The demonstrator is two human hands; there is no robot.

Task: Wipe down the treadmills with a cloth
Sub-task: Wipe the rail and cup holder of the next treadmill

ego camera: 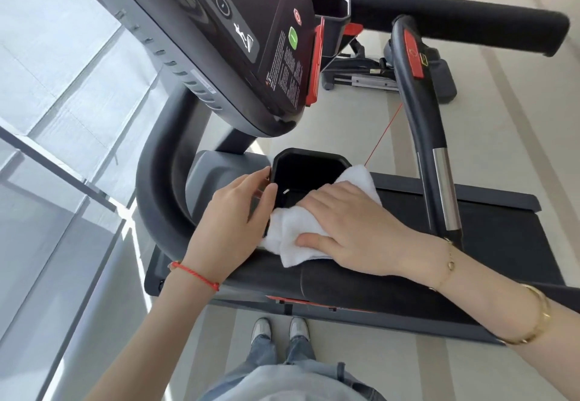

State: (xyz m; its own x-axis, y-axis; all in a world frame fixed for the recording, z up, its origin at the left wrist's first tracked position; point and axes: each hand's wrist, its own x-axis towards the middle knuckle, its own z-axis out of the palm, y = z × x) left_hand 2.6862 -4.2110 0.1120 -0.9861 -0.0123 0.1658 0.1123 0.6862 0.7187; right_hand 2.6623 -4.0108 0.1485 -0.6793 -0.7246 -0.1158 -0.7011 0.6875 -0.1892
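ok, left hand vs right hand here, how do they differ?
The left hand touches the rim of the black tray with bare fingers; the right hand lies flat on the white cloth, pressing it against the tray. The left wrist has a red string bracelet; the right wrist has a thin gold chain and the forearm a gold bangle. Both have fairly straight fingers and no closed grip.

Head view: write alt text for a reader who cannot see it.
A right hand presses a white cloth flat on a treadmill's black cup holder tray, while the left hand touches the tray's edge. The console hangs above.
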